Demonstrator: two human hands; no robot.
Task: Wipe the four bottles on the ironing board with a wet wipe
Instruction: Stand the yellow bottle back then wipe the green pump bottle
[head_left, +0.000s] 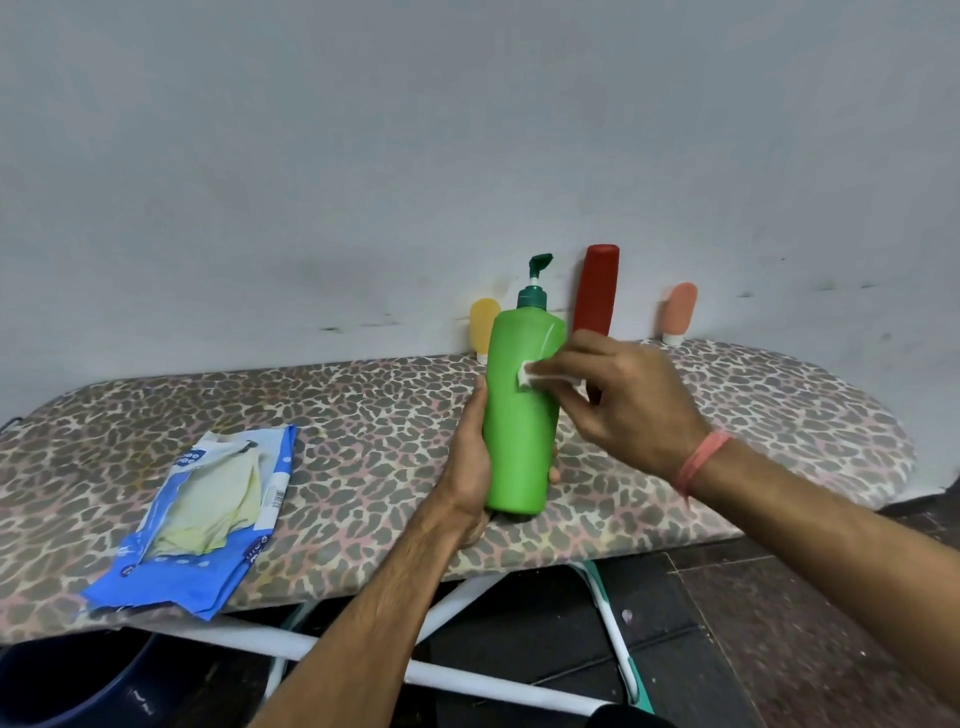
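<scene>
Gripping the green bottle (519, 415) upright, the left hand (467, 467) wraps it; the right hand (623, 400) pinches a wipe (527, 375) against its side.

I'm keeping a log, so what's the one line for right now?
wiping | left hand holds green bottle | right hand presses wet wipe on it | three bottles wait by wall

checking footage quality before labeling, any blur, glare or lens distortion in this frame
Head view: wide-angle bend curves the ironing board edge; soft, even light, faint shadows only; a pale sheen streak on the green bottle; slight motion blur on the right hand pressing the wet wipe; the left hand gripping the bottle looks sharper; the bottles by the wall look soft.
</scene>
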